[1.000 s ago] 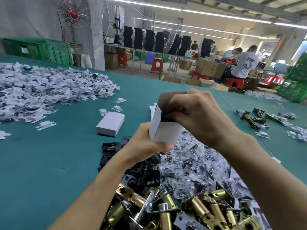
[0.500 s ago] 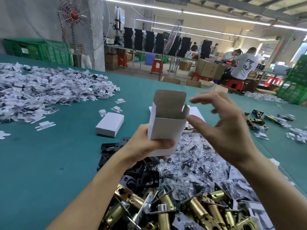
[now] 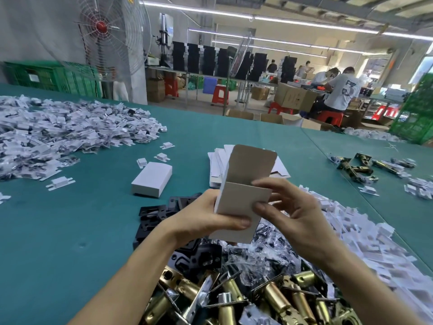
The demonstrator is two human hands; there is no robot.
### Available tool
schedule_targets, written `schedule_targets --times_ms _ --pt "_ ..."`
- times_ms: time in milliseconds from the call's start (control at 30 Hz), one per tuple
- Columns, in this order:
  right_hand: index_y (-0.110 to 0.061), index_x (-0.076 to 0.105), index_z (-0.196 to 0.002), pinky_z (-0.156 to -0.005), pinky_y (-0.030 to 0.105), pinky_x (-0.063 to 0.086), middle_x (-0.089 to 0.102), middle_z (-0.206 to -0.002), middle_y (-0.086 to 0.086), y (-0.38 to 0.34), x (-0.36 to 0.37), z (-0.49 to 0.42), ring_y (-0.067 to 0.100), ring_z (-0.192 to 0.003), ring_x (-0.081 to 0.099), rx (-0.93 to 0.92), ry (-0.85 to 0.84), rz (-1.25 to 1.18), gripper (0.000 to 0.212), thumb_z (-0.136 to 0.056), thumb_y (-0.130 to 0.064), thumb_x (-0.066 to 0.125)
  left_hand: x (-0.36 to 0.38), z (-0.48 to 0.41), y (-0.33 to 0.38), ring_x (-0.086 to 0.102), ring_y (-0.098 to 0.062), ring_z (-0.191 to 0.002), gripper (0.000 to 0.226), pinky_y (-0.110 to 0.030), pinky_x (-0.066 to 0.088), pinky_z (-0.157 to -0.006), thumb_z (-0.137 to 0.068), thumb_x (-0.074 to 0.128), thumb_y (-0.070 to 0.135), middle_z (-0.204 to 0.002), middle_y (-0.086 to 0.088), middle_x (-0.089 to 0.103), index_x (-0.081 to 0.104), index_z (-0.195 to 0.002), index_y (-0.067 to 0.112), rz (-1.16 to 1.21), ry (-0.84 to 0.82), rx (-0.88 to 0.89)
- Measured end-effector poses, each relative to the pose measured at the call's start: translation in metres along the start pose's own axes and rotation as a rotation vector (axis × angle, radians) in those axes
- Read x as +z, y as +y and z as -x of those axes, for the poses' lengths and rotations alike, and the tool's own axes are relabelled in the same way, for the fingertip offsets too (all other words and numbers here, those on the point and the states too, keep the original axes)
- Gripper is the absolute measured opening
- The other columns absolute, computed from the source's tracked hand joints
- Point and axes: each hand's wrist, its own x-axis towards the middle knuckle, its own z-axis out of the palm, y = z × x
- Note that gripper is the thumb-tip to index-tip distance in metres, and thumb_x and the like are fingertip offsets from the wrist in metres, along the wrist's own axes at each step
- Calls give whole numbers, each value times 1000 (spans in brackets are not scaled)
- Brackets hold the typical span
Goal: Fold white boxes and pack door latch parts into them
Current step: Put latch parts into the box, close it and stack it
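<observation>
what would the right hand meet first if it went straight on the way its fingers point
The white box held in the left hand: the fingertips of the right hand point left at its front face and seem to touch it, though depth is hard to judge.

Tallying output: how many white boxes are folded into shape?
2. A closed box lies on the table left of the hands; an open-topped box is gripped by the left hand, right hand touching it. Others may be hidden.
</observation>
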Motion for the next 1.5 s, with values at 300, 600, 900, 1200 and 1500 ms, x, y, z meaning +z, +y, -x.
schedule_targets --times_ms 300,600,900,1200,1500 --pt "-39 71 -105 -74 50 55 72 -96 -9 31 -10 11 20 -88 65 151 -10 51 26 -86 -21 72 -1 -6 -7 68 -10 -95 60 -33 59 -85 -62 90 37 -106 19 64 53 -108 43 -279 404 248" --pt "-41 70 -106 -78 40 58 71 -101 -11 36 -17 14 12 -95 65 237 -90 68 29 -90 -16 69 1 -8 -16 70 -6 -94 31 -23 57 -78 -80 85 18 -99 16 74 73 -96 42 -353 261 115" --pt "-39 54 -118 -88 29 51 63 -122 -12 16 -9 8 15 -118 59 0 14 -6 45 -81 -24 76 1 -9 -15 73 -12 -90 19 -39 60 -78 -83 82 19 -94 8 76 73 -94 32 -353 216 44" --pt "-24 77 -86 -77 19 55 72 -96 -10 16 -8 0 9 -99 67 85 121 -73 11 -76 -27 72 0 -7 -14 74 -21 -99 22 -43 61 -82 -69 88 0 -111 -1 75 77 -80 17 -153 354 194" --pt "-27 74 -99 -87 33 58 75 -101 -10 16 -12 -1 9 -99 70 175 18 -13 26 -73 -28 80 0 -6 -6 74 -14 -93 27 -24 59 -71 -70 90 21 -99 3 77 67 -85 22 -240 371 204"
